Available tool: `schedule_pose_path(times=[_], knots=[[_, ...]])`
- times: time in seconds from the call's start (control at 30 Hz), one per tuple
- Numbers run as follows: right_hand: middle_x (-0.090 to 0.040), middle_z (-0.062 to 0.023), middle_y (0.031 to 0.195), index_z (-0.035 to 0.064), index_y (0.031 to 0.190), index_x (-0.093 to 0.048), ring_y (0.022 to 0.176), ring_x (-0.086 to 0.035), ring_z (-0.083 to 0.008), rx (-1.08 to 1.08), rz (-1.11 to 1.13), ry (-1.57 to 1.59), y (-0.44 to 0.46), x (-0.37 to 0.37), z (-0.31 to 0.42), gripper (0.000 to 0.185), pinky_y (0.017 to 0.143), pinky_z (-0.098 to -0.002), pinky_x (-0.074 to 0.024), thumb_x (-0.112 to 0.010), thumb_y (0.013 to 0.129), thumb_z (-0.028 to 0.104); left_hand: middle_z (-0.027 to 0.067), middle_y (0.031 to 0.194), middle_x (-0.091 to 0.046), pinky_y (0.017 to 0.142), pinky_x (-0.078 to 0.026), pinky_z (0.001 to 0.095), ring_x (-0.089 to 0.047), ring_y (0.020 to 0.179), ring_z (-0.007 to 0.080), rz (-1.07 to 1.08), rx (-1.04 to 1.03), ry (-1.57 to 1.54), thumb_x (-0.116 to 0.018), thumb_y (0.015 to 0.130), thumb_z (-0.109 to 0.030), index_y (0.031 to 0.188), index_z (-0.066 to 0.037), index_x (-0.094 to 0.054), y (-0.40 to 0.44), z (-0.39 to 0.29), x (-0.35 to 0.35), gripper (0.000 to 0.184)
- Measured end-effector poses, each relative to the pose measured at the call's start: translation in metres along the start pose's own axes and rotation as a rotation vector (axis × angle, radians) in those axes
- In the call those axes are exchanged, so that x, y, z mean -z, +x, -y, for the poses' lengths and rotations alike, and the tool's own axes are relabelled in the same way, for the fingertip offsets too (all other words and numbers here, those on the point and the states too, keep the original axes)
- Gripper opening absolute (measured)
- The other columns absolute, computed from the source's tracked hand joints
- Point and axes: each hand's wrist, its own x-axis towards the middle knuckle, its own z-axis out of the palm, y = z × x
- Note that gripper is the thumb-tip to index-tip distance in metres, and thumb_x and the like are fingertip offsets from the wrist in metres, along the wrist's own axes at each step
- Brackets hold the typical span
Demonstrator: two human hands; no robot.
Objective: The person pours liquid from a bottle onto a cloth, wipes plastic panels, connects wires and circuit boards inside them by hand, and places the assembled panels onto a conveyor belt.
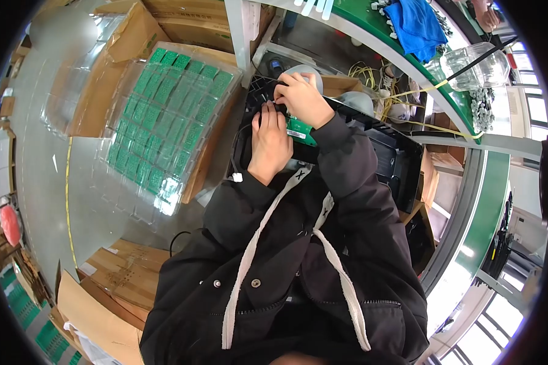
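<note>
1. Two grips – left hand [271, 145] and right hand [304, 100] – have bunched fingers; cannot tell what they pinch.
2. Green board [301, 131] beside them – in black case [413, 182], upper middle.

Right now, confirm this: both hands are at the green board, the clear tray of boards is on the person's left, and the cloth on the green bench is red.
The cloth on the green bench is blue, not red, as the head view shows; the rest is right.
</note>
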Motion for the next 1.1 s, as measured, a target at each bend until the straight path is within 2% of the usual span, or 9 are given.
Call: schedule_pose_path(times=[0.03, 0.2, 0.5, 0.6, 0.73, 0.83, 0.93, 1.03, 1.1], knots=[[-0.051, -0.0004, 0.094, 0.0121, 0.079, -0.061, 0.094, -0.051, -0.0201, 0.040, -0.079, -0.042, 0.001, -0.005, -0.001, 0.007, 0.088, -0.0437, -0.0325, -0.066, 0.075, 0.016, 0.0315, 0.127, -0.041, 0.103, -0.026, 0.0462, -0.036, 0.124, 0.0383, -0.018, -0.004, 0.001, -0.058, 0.073, -0.015, 0.112, 0.010, -0.046, 0.000, 0.000, -0.001, 0.048], [-0.053, -0.0011, 0.095, 0.0131, 0.079, -0.061, 0.095, -0.052, -0.0197, 0.014, -0.080, -0.106, 0.001, -0.007, 0.004, 0.006, 0.089, -0.0396, -0.0343, -0.065, 0.075, 0.017, 0.0304, 0.126, -0.042, 0.102, -0.027, 0.0459, -0.038, 0.123, 0.0372, -0.023, -0.004, -0.025, -0.059, 0.072, -0.012, 0.111, 0.008, -0.047, 0.000, 0.002, -0.002, 0.045], [-0.054, -0.0018, 0.098, 0.0138, 0.078, -0.063, 0.095, -0.053, -0.0197, 0.025, -0.086, -0.141, 0.002, -0.008, 0.005, 0.006, 0.088, -0.0373, -0.0365, -0.065, 0.072, 0.015, 0.0276, 0.128, -0.041, 0.100, -0.030, 0.0427, -0.037, 0.123, 0.0360, -0.056, 0.053, -0.054, -0.061, 0.073, -0.016, 0.123, 0.014, -0.040, 0.002, 0.002, -0.005, 0.062], [-0.054, -0.0018, 0.098, 0.0141, 0.078, -0.063, 0.095, -0.053, -0.0197, 0.028, -0.088, -0.142, 0.002, -0.009, 0.005, 0.006, 0.088, -0.0369, -0.0368, -0.065, 0.072, 0.015, 0.0211, 0.121, -0.045, 0.095, -0.033, 0.0416, -0.041, 0.118, 0.0321, -0.093, 0.060, -0.040, -0.059, 0.072, -0.013, 0.121, 0.011, -0.045, 0.004, 0.002, -0.007, 0.056], [-0.054, -0.0016, 0.098, 0.0146, 0.078, -0.063, 0.094, -0.053, -0.0193, 0.027, -0.089, -0.159, 0.002, -0.010, 0.005, 0.008, 0.086, -0.0367, -0.0375, -0.065, 0.071, 0.016, 0.0181, 0.116, -0.047, 0.093, -0.033, 0.0409, -0.042, 0.115, 0.0295, -0.067, 0.094, -0.030, -0.060, 0.072, -0.015, 0.117, 0.011, -0.048, 0.006, 0.000, -0.008, 0.053], [-0.054, -0.0009, 0.097, 0.0147, 0.077, -0.063, 0.091, -0.055, -0.0189, 0.012, -0.125, -0.160, 0.002, -0.013, 0.007, 0.007, 0.081, -0.0355, -0.0402, -0.066, 0.070, 0.016, 0.0184, 0.118, -0.047, 0.094, -0.033, 0.0410, -0.041, 0.117, 0.0302, -0.031, 0.101, -0.030, -0.061, 0.072, -0.016, 0.115, 0.012, -0.049, 0.007, 0.001, -0.008, 0.053], [-0.055, -0.0019, 0.096, 0.0153, 0.083, -0.062, 0.085, -0.058, -0.0205, 0.072, -0.209, -0.108, -0.001, -0.017, 0.003, 0.013, 0.074, -0.0347, -0.0434, -0.066, 0.070, 0.016, 0.0180, 0.118, -0.047, 0.094, -0.032, 0.0409, -0.041, 0.117, 0.0299, -0.053, 0.082, -0.010, -0.061, 0.072, -0.016, 0.116, 0.012, -0.049, 0.006, 0.001, -0.009, 0.053], [-0.059, -0.0048, 0.088, 0.0145, 0.089, -0.058, 0.076, -0.061, -0.0259, 0.037, -0.300, 0.013, 0.003, -0.016, 0.005, 0.024, 0.066, -0.0365, -0.0463, -0.070, 0.068, 0.016, 0.0177, 0.119, -0.047, 0.094, -0.032, 0.0406, -0.041, 0.117, 0.0295, -0.048, 0.086, -0.009, -0.061, 0.072, -0.015, 0.116, 0.011, -0.049, 0.005, 0.000, -0.009, 0.053], [-0.061, -0.0073, 0.079, 0.0141, 0.092, -0.055, 0.071, -0.062, -0.0293, -0.136, -0.263, 0.130, 0.004, -0.013, 0.007, 0.032, 0.062, -0.0395, -0.0468, -0.073, 0.065, 0.017, 0.0176, 0.119, -0.047, 0.094, -0.032, 0.0404, -0.041, 0.117, 0.0294, -0.038, 0.088, -0.009, -0.061, 0.072, -0.015, 0.117, 0.011, -0.049, 0.005, 0.000, -0.009, 0.054]])
